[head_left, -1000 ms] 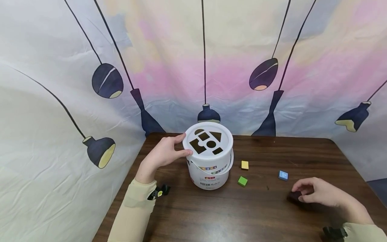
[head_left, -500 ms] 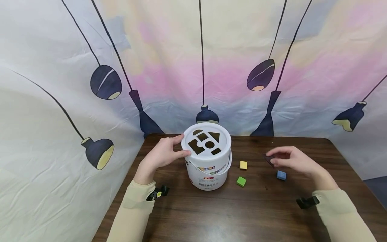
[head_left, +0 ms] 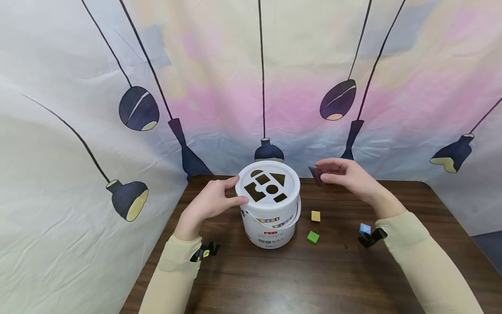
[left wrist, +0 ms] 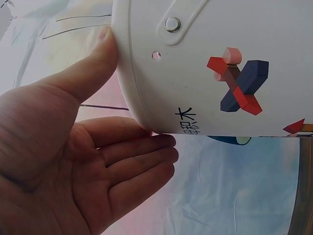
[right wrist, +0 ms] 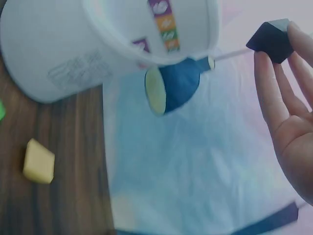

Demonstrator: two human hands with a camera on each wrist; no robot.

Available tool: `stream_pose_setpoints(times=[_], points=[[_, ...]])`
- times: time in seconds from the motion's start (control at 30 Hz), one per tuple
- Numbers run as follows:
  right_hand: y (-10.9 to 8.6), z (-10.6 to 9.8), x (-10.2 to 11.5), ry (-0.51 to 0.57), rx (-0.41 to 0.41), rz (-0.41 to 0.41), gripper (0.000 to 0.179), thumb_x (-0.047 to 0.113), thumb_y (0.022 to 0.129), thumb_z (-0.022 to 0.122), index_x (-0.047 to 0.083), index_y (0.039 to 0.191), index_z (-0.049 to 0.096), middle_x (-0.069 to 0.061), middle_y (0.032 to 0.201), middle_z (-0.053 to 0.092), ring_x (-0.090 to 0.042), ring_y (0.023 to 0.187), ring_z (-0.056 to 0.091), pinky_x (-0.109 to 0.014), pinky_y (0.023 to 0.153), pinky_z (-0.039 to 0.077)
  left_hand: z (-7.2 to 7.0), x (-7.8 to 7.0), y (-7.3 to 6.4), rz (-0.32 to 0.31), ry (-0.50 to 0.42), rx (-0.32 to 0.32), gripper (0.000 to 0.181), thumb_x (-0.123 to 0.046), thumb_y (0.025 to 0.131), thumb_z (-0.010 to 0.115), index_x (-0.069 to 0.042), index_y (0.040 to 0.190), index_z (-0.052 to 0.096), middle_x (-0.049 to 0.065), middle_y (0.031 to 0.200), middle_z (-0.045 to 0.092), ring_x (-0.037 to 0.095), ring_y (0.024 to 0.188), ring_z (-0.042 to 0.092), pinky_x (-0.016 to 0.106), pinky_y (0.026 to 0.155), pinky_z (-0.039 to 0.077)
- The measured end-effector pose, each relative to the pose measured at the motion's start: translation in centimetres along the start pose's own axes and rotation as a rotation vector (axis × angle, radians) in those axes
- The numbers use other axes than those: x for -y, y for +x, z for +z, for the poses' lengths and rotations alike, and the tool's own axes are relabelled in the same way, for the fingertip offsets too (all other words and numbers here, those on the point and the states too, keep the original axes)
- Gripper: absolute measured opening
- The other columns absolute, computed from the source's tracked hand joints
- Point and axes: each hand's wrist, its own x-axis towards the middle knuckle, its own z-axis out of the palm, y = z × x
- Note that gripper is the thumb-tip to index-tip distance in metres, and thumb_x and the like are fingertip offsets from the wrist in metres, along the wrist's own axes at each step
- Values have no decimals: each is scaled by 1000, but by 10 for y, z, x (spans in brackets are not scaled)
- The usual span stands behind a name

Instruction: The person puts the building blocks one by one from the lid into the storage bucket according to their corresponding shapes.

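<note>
A white bucket (head_left: 270,226) stands on the table, its lid (head_left: 288,168) cut with several shaped holes, round, square and triangular among them. My left hand (head_left: 209,200) touches the lid's left rim, thumb and forefinger spread along it. In the left wrist view the other fingers (left wrist: 142,169) extend nearly straight beside the bucket wall. Right of the bucket, raised over the table's far part, my right hand (head_left: 349,176) pinches a dark triangular block (head_left: 315,175) between thumb and fingers. The right wrist view shows this block (right wrist: 271,39) at the fingertips, apart from the bucket.
A yellow block (head_left: 315,216) and a green block (head_left: 313,237) lie right of the bucket. Farther right, a blue block (head_left: 365,228) lies near the right wrist's black strap (head_left: 372,237). Behind the dark wooden table (head_left: 274,279) hangs a lamp-printed cloth (head_left: 219,87).
My right hand has lifted the dark triangular block from the table's right side and carried it left and back toward the bucket. The left hand stays on the lid.
</note>
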Motion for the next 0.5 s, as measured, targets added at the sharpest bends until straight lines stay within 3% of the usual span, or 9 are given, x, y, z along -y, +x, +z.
stream_pose_setpoints(times=[0.17,0.37,0.5], points=[[26,13,23,-4,18,48,50,30,100,80,8,142,68,-10,142,66,-19,122,66,-28,95,57,-1,0,0,2,5,-2,85,-47,96,81,-5,162,46,13,160,51,26,148,48,53,116,45],[50,32,37,55,74,52,50,24,98,81,2,141,68,-14,140,67,-28,125,66,-44,105,57,-2,-2,-1,-20,-6,8,87,-48,96,81,-6,162,44,13,161,49,26,148,48,53,115,46],[59,39,43,-6,92,57,45,25,97,82,5,136,73,-13,134,71,-29,126,65,-50,107,55,-2,-3,-1,-21,-9,12,86,-47,96,81,-6,163,44,13,162,48,25,143,53,51,112,48]])
